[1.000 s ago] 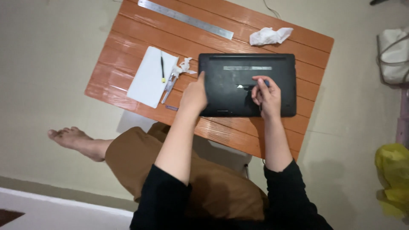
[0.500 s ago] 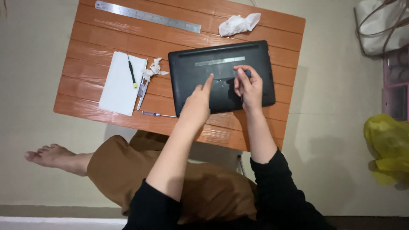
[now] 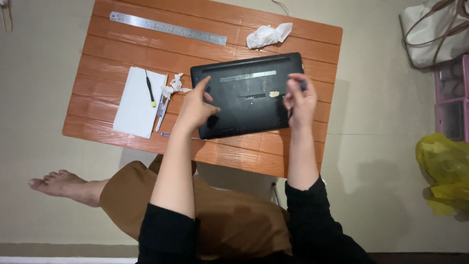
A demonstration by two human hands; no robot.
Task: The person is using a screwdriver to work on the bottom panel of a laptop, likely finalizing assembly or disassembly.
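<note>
A low tabletop (image 3: pixel 122 54) of orange-brown wooden slats stands on a pale floor (image 3: pixel 371 146). At its centre lies a black laptop (image 3: pixel 249 95), underside up. A long steel ruler (image 3: pixel 167 28) lies toward 11 o'clock, and a crumpled white tissue (image 3: pixel 267 35) sits at 12 o'clock, just beyond the laptop's far edge. At 9 o'clock lies a white sheet of paper (image 3: pixel 138 102) with a small screwdriver (image 3: pixel 150 89) on it; beside the sheet are a smaller tissue scrap (image 3: pixel 174 86) and a slim metal tool (image 3: pixel 161 108).

A steel ruler (image 3: pixel 167 28) and crumpled tissue (image 3: pixel 268 35) lie on the orange table (image 3: pixel 122 51). A yellow bag (image 3: pixel 443 173) sits on the floor.
</note>
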